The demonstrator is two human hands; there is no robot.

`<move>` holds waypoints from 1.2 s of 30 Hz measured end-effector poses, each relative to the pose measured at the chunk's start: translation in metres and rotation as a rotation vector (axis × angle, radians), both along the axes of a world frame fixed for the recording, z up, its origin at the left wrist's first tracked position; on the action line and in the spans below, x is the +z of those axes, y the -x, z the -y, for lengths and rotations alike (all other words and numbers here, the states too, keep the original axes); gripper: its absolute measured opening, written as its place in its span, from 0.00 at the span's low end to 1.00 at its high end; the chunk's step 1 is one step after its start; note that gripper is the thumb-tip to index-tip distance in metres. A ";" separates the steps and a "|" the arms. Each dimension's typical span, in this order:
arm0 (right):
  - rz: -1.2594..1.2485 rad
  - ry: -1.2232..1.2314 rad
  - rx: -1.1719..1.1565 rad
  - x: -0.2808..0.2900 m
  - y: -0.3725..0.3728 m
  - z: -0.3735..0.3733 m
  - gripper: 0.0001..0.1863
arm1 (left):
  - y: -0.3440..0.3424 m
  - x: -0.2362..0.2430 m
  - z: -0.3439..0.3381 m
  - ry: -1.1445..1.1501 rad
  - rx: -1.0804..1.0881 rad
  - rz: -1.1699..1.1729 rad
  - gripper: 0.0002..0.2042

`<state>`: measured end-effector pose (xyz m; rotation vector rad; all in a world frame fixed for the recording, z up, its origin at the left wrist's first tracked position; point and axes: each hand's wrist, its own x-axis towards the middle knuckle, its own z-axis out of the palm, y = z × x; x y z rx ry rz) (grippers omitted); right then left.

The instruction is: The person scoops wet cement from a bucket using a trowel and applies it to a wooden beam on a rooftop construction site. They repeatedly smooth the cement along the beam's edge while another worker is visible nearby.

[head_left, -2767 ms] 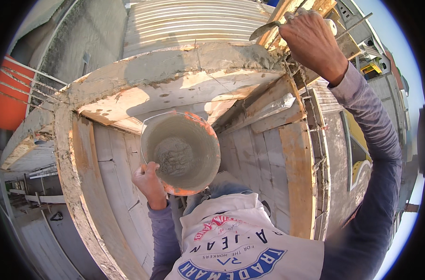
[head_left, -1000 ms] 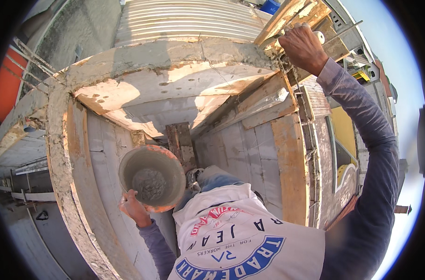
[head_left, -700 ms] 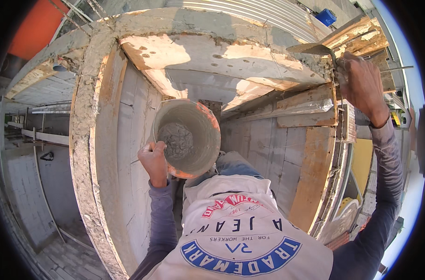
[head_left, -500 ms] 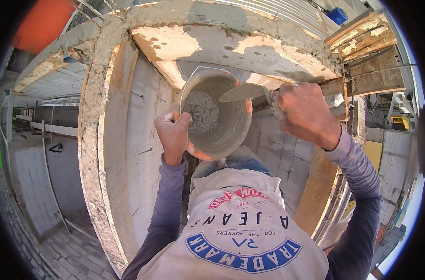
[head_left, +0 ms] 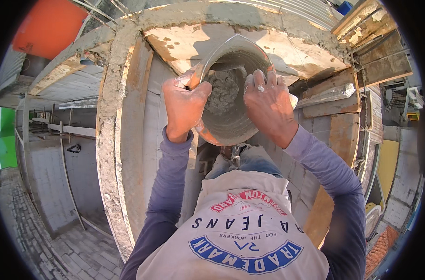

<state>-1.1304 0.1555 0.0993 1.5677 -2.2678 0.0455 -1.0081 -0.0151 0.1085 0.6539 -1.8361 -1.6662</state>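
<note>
My left hand (head_left: 184, 105) is closed on the wire handle and left edge of an orange bucket (head_left: 229, 126), crusted with grey mortar. Wet mortar (head_left: 219, 93) lies lumped inside. My right hand (head_left: 271, 102) grips a trowel with a pale handle (head_left: 292, 101) over the bucket's right side. The trowel's blade (head_left: 226, 66) is down inside the bucket, partly hidden by mortar and my fingers. The bucket is held up in front of a rough concrete beam (head_left: 194, 17) with boards along its face.
A concrete wall top (head_left: 110, 154) runs down my left, with rebar (head_left: 100, 16) jutting from the far corner. Timber boards (head_left: 371, 51) and a plastic-covered length (head_left: 329, 93) are at right. Below left is a floor strewn with blocks (head_left: 44, 242); my legs show beneath the bucket.
My right hand has come from the beam's upper right corner to the bucket, bringing the trowel inside it. My left hand has lifted the bucket higher and rightward.
</note>
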 end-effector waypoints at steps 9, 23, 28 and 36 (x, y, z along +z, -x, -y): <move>0.095 -0.060 -0.069 -0.002 -0.007 -0.015 0.06 | -0.002 0.002 -0.004 0.185 -0.029 -0.089 0.19; 0.534 -0.226 0.261 -0.004 0.068 -0.027 0.16 | -0.003 0.020 -0.013 0.517 -0.012 -0.218 0.24; 1.317 -0.036 -0.052 -0.014 0.043 -0.035 0.16 | -0.005 0.016 -0.022 0.313 -0.004 -0.207 0.26; 1.601 -0.146 -0.199 0.021 0.054 -0.073 0.19 | 0.016 -0.026 -0.047 -0.097 0.194 -0.200 0.09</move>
